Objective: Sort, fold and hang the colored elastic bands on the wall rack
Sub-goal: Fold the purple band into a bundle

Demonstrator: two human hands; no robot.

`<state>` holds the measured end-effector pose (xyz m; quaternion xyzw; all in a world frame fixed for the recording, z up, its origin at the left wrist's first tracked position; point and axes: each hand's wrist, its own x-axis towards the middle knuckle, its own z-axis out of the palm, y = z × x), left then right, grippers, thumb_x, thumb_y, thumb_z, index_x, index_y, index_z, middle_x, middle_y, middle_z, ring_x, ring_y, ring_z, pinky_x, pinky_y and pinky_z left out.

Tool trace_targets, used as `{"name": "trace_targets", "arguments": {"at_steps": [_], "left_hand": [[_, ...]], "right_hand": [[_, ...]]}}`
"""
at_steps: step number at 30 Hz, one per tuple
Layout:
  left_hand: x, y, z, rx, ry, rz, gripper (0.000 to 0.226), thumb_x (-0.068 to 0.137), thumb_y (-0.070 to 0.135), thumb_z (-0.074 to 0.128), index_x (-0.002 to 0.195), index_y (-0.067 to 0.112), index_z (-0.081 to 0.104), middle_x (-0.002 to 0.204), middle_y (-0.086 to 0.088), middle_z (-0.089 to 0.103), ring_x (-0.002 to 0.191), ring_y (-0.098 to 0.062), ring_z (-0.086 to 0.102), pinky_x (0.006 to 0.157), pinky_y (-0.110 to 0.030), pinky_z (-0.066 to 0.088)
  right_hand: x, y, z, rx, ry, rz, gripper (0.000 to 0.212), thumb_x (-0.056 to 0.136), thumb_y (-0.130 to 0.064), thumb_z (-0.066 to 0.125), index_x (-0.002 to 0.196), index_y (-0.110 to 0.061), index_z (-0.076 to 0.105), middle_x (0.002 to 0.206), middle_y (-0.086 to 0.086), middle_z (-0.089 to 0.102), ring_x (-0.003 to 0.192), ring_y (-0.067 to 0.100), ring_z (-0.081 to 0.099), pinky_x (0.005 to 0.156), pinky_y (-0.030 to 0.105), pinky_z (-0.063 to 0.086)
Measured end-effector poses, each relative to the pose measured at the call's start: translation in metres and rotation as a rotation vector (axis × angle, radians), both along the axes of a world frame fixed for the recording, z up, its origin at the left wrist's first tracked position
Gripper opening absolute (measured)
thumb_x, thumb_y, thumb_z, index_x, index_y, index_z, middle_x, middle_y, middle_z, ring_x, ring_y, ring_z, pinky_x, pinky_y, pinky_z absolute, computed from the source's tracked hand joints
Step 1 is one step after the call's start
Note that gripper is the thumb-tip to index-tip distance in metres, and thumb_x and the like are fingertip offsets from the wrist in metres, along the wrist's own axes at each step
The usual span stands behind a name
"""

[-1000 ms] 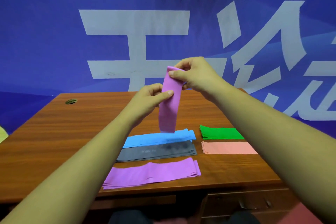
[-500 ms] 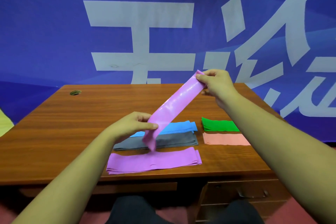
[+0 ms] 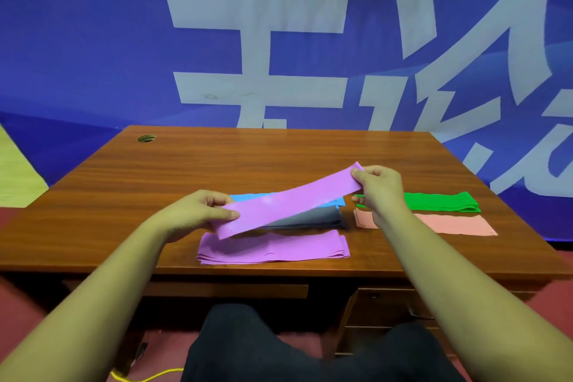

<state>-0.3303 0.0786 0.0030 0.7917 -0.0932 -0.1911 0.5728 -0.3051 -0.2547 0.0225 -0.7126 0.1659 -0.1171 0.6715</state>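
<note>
Purple band (image 3: 291, 200) was held out flat between both hands, above the desk (image 3: 217, 164) and not touching it. It ran on a slant, low end at the left hand (image 3: 198, 214), high end at the right hand (image 3: 376, 187).

Left hand: pinched the low end, thumb on top, fingers curled under.
Right hand: pinched the high end between thumb and fingertips, knuckles towards the wall.

Piles on the desk, all lying flat:
- Purple pile (image 3: 273, 246), just below the held band, on the person's side of the left hand, near the front edge of the desk.
- Grey pile (image 3: 310, 219), between the two hands, partly hidden by the held band.
- Blue pile (image 3: 248, 197), beyond the grey one, showing only at the left thumb and again near the right wrist.
- Green pile (image 3: 440, 201), just right of the right hand, its near end covered by the wrist.
- Pink pile (image 3: 455, 223), beside the green one on the person's side, its end also under the right forearm.

Small round hole (image 3: 146, 138) in the desk, far beyond the left hand. Blue banner (image 3: 93, 40) with large pale characters behind the desk. Yellow cord (image 3: 145, 377) on the red floor under the left forearm.
</note>
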Motion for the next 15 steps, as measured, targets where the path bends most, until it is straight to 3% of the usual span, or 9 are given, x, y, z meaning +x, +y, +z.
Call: {"name": "trace_targets", "arguments": {"at_steps": [3,6,10,11,13,15], "left_hand": [[-0.008,0.009,-0.012,-0.05,0.052,0.088,0.033,0.066,0.041,0.085,0.081,0.014,0.071,0.081,-0.006,0.065,0.073,-0.015,0.058,0.067,-0.025,0.05],[-0.014,0.012,-0.022,-0.051,0.063,0.19,0.007,0.09,0.015,0.068,0.088,0.009,0.066,0.078,-0.015,0.064,0.062,-0.017,0.061,0.057,-0.023,0.049],[-0.022,0.013,-0.034,-0.069,0.062,0.365,0.007,0.091,0.002,0.063,0.096,0.003,0.059,0.07,-0.012,0.059,0.047,-0.014,0.061,0.042,-0.018,0.047],[-0.023,0.014,-0.038,-0.077,0.079,0.393,0.007,0.092,0.001,0.062,0.097,0.002,0.057,0.073,-0.013,0.06,0.048,-0.015,0.064,0.043,-0.019,0.049],[-0.027,0.015,-0.044,-0.043,0.106,0.445,0.009,0.093,0.001,0.062,0.099,0.003,0.055,0.076,-0.015,0.063,0.049,-0.018,0.066,0.042,-0.02,0.05],[-0.03,0.014,-0.048,0.018,0.081,0.506,0.012,0.092,0.0,0.062,0.097,0.004,0.052,0.078,-0.016,0.063,0.044,-0.016,0.065,0.037,-0.018,0.046]], "right_hand": [[-0.01,-0.001,-0.02,0.011,0.036,-0.011,0.015,0.088,-0.009,0.068,0.074,-0.011,0.062,0.071,0.009,0.06,0.05,0.019,0.056,0.048,0.027,0.049],[-0.018,0.0,-0.038,-0.015,0.07,0.012,0.015,0.086,-0.008,0.07,0.074,-0.009,0.061,0.073,0.013,0.064,0.047,0.02,0.058,0.046,0.026,0.05],[-0.031,0.002,-0.059,-0.165,0.112,0.0,0.018,0.085,-0.013,0.072,0.07,-0.01,0.063,0.07,0.01,0.066,0.04,0.01,0.055,0.037,0.019,0.041],[-0.032,0.003,-0.064,-0.209,0.117,0.001,0.02,0.084,-0.014,0.072,0.068,-0.01,0.063,0.071,0.008,0.066,0.046,0.012,0.058,0.041,0.023,0.045],[-0.033,0.004,-0.073,-0.298,0.116,-0.002,0.022,0.082,-0.014,0.073,0.065,-0.005,0.064,0.072,0.001,0.064,0.071,0.013,0.062,0.064,0.037,0.056],[-0.036,0.006,-0.078,-0.395,0.116,0.001,0.024,0.082,-0.015,0.074,0.065,-0.003,0.063,0.077,0.002,0.067,0.09,0.014,0.061,0.081,0.036,0.051]]}}
